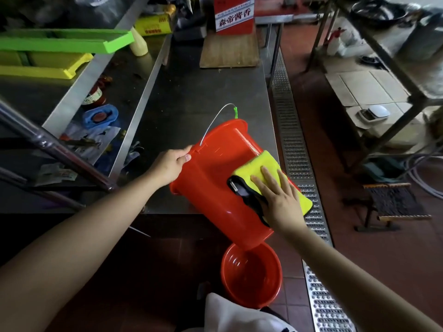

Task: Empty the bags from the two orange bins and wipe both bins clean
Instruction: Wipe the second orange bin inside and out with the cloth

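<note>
The tilted bin [215, 178] overhangs the counter [191, 97] edge, above a second bin [251, 276] on the floor. The left hand [171, 165] grips its rim; the right hand [279, 196] presses a cloth [263, 164] flat against its side.

orange bins: 2 [215, 178] [251, 276] | yellow cloth: 1 [263, 164] | hands: 2 [171, 164] [280, 200] | trays: 2 [64, 40] [48, 65]

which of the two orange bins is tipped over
The upper orange bin, tilted on the steel table's edge, gripped at its rim by the left hand. The other orange bin stands upright on the floor below.
</note>
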Demonstrator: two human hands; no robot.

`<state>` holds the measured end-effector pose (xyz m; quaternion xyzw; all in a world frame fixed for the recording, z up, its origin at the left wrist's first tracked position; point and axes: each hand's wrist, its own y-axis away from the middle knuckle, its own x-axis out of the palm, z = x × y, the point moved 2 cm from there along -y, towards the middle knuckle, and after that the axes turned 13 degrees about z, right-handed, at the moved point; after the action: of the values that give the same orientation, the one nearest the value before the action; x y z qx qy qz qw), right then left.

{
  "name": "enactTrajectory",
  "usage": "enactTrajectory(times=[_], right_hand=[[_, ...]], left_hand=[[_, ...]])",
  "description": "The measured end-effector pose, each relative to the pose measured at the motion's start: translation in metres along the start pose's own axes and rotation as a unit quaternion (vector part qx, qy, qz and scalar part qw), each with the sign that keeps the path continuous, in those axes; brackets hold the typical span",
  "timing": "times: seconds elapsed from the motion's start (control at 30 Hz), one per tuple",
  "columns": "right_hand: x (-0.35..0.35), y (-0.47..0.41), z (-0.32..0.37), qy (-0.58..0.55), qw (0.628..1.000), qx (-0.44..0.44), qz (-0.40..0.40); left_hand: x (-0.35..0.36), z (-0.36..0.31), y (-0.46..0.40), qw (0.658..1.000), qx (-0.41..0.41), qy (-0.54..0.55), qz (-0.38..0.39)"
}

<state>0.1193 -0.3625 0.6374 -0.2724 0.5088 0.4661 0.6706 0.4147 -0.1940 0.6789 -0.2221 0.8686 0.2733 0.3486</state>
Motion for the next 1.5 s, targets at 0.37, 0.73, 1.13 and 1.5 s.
enactTrajectory(times=[0.37,0.73,1.13,1.5], right_hand=[[-0.037,-0.120,0.044,-0.030,0.999,0.003,0.038],[-0.009,0.011,-0.038,-0.020,0.999,0.018,-0.023],[-0.012,0.000,-0.046,-0.138,0.986,0.075,-0.054],[-0.005,0.008,-0.091,-0.199,0.973,0.024,-0.115]], left_hand=[[0.003,0.000,-0.003,0.999,0.002,0.022,-0.023],[0.009,-0.028,0.001,0.998,-0.011,-0.011,-0.063],[0.221,-0.104,0.089,0.944,0.109,-0.294,-0.098],[0.237,-0.140,0.055,0.951,0.020,-0.294,-0.095]])
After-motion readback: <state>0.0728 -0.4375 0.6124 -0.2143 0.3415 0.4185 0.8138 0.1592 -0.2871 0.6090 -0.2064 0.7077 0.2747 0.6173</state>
